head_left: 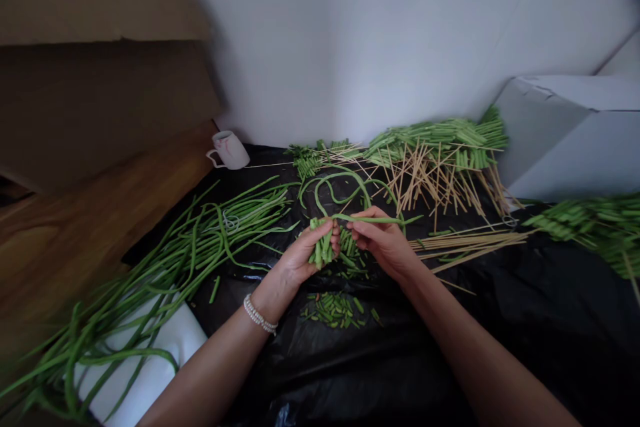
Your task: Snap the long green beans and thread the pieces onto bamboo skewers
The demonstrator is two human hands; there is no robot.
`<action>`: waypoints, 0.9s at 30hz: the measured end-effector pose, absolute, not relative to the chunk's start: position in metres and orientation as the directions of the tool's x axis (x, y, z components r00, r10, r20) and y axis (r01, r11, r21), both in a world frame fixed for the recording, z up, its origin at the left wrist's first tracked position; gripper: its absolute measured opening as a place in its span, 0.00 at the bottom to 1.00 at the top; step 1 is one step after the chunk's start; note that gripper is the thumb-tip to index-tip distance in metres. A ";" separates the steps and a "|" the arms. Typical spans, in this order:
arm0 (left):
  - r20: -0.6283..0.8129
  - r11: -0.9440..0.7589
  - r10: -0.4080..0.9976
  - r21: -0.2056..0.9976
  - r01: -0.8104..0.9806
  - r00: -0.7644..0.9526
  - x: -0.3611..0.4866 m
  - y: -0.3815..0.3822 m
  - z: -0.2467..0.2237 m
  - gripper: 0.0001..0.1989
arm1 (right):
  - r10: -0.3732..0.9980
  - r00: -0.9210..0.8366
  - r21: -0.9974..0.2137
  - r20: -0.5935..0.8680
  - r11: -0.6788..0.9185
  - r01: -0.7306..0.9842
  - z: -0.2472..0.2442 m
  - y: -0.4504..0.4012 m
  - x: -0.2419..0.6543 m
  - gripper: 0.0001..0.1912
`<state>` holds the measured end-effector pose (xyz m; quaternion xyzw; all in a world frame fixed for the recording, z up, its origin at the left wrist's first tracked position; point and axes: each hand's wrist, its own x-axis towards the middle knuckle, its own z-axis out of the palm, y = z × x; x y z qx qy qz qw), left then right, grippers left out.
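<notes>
My left hand (306, 250), with a beaded bracelet at the wrist, is closed around a small bundle of cut green bean pieces (323, 252). Facing it, my right hand (379, 240) pinches a long green bean (395, 219) whose tip reaches to the left hand's fingers. Beneath both hands lies a loose heap of cut bean pieces (354, 260). Closer to me is a scatter of short trimmed bits (334, 310) on the black plastic sheet (320, 373). Whole long beans (240, 217) spread to the left, some draped over a white object (145, 383).
A white mug (231, 151) stands at the back left. Skewered bean pieces (435, 137) are piled at the back on wooden sticks (430, 180). Bare sticks (470, 245) lie right of my hand. More cut beans (597, 227) and a white box (570, 127) are further right.
</notes>
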<state>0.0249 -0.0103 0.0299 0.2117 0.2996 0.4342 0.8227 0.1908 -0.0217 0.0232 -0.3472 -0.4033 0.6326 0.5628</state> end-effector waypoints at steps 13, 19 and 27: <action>-0.407 0.539 0.842 0.584 -0.607 0.355 0.025 -0.007 0.028 0.06 | 0.978 -0.136 -0.975 0.158 0.133 -0.177 0.023 -0.025 0.184 0.08; -0.432 0.546 0.829 0.489 -0.680 0.356 0.018 0.002 0.030 0.04 | 0.985 -0.142 -0.963 0.103 0.063 -0.261 0.020 -0.022 0.191 0.09; -0.349 0.520 0.836 0.752 -0.405 0.425 0.020 -0.010 0.028 0.18 | 0.981 -0.166 -0.958 0.100 0.050 -0.283 0.020 -0.020 0.194 0.09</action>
